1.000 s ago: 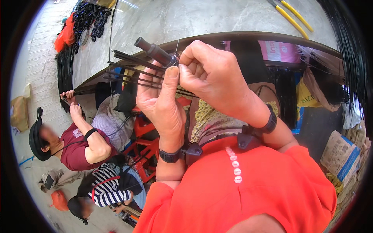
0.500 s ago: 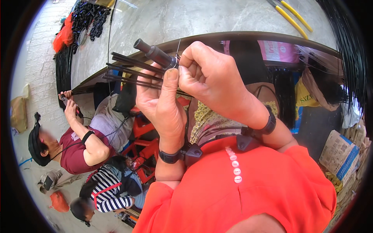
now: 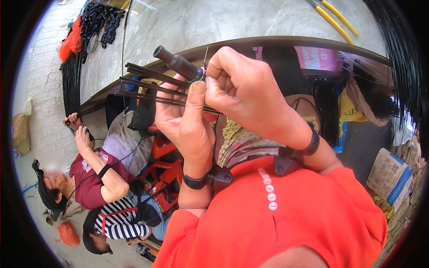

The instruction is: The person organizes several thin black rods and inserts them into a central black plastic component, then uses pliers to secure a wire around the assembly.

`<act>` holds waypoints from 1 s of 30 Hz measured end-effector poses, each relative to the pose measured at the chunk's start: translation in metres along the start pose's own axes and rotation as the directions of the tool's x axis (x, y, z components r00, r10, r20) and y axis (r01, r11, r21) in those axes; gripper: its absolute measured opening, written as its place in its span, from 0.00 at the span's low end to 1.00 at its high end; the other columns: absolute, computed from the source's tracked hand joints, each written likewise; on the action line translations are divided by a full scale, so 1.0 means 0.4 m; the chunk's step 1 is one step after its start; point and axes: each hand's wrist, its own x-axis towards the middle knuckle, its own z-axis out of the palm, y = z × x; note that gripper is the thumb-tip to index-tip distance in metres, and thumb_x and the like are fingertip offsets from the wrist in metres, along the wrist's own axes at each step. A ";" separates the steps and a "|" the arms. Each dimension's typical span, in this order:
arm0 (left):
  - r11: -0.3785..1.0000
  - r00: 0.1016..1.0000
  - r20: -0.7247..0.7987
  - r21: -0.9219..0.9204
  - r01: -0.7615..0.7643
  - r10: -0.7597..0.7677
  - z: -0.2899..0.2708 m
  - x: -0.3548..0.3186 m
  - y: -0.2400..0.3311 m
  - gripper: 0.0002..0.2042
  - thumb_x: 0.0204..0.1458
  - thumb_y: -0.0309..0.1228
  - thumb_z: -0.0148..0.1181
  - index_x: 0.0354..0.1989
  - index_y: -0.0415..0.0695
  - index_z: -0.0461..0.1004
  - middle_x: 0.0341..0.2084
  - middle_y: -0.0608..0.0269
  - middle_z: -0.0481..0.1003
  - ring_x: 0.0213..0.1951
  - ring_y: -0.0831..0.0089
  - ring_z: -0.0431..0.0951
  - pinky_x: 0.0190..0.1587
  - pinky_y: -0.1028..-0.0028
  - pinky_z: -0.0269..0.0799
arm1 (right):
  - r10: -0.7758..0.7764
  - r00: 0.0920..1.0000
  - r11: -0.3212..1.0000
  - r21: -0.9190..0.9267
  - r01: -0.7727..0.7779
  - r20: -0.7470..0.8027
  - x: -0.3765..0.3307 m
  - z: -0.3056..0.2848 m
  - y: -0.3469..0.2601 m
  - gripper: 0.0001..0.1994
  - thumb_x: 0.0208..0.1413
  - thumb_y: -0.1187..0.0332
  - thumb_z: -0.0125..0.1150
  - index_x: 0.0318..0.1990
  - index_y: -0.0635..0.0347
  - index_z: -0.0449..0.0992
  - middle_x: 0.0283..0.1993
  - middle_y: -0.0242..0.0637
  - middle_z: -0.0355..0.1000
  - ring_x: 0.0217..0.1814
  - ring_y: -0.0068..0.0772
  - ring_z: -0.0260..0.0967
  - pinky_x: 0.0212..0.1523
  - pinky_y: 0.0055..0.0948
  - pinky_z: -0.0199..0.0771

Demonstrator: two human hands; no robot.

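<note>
My left hand [image 3: 187, 123] is closed around a black stepped tube [image 3: 182, 64], its thumb pressed near the wider end. Thin black rods [image 3: 154, 73] fan out to the left from between the same fingers. My right hand [image 3: 246, 82] is pinched right beside the tube's wide end, where a pale ring shows. A thin wire [image 3: 206, 56] sticks up from that spot, and my right fingertips seem to grip it; the exact hold is partly hidden.
Ahead runs a grey tabletop [image 3: 250, 22] bearing yellow-handled pliers [image 3: 337, 20] and a pile of black parts [image 3: 103, 22]. Black strands [image 3: 402, 67] hang at the right. Two people sit at the left, one in a maroon shirt [image 3: 91, 187], near red stools [image 3: 163, 178].
My hands and the tube stay nearly in place. At the left, the person in maroon has shifted hands and head, and the person in stripes has leaned slightly.
</note>
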 end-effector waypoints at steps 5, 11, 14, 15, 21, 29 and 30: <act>1.000 0.999 0.031 -0.019 -0.005 0.005 -0.008 0.005 -0.003 0.13 0.56 0.16 0.58 0.50 0.35 0.71 0.42 0.60 0.76 0.43 0.75 0.77 0.48 0.74 0.73 | 0.065 0.998 0.995 0.069 -0.066 0.017 -0.002 0.002 -0.002 0.08 0.48 0.76 0.61 0.31 0.65 0.67 0.24 0.48 0.69 0.25 0.50 0.71 0.26 0.37 0.71; 1.000 0.997 0.069 -0.002 -0.022 0.022 -0.016 0.006 -0.010 0.13 0.56 0.17 0.59 0.50 0.35 0.71 0.43 0.60 0.76 0.43 0.74 0.77 0.49 0.72 0.72 | 0.111 0.992 0.987 0.113 -0.116 0.056 -0.001 -0.012 -0.010 0.06 0.52 0.80 0.60 0.31 0.65 0.68 0.20 0.29 0.67 0.21 0.12 0.66 0.23 0.17 0.66; 0.999 0.995 0.090 -0.030 0.041 -0.038 -0.034 0.017 -0.011 0.13 0.56 0.18 0.60 0.50 0.36 0.71 0.43 0.59 0.77 0.43 0.74 0.77 0.49 0.72 0.72 | 0.284 0.938 0.915 0.234 -0.327 0.199 0.010 -0.041 -0.026 0.06 0.53 0.77 0.60 0.35 0.68 0.69 0.24 0.44 0.73 0.24 0.31 0.73 0.24 0.28 0.71; 0.996 0.993 0.095 -0.050 0.071 -0.066 -0.039 0.018 -0.012 0.13 0.56 0.18 0.60 0.50 0.36 0.72 0.43 0.59 0.77 0.43 0.74 0.77 0.49 0.72 0.72 | 0.301 0.933 0.892 0.286 -0.349 0.196 0.009 -0.040 -0.026 0.06 0.53 0.77 0.59 0.35 0.69 0.69 0.24 0.44 0.73 0.24 0.30 0.74 0.25 0.28 0.71; 0.991 0.992 0.024 -0.052 0.123 -0.122 0.006 0.004 0.012 0.15 0.54 0.19 0.63 0.50 0.35 0.72 0.40 0.59 0.78 0.39 0.76 0.77 0.45 0.75 0.72 | 0.288 0.945 0.853 0.407 -0.327 0.156 0.002 -0.026 -0.006 0.06 0.55 0.79 0.57 0.38 0.70 0.68 0.25 0.44 0.75 0.27 0.27 0.75 0.27 0.25 0.73; 1.000 1.000 0.015 0.005 0.010 -0.010 -0.005 0.001 -0.014 0.13 0.58 0.24 0.60 0.50 0.35 0.72 0.41 0.59 0.77 0.39 0.76 0.77 0.43 0.75 0.73 | 0.274 0.916 0.736 0.550 -0.396 0.293 -0.017 -0.037 -0.003 0.06 0.60 0.77 0.57 0.41 0.70 0.68 0.30 0.38 0.75 0.28 0.22 0.73 0.29 0.22 0.74; 1.000 1.000 0.020 0.009 0.012 -0.013 -0.014 0.006 -0.022 0.13 0.58 0.24 0.60 0.51 0.35 0.72 0.41 0.58 0.77 0.39 0.75 0.77 0.43 0.75 0.73 | 0.301 0.910 0.727 0.549 -0.413 0.286 -0.017 -0.042 -0.008 0.07 0.59 0.77 0.58 0.41 0.69 0.68 0.30 0.36 0.75 0.29 0.20 0.73 0.29 0.21 0.73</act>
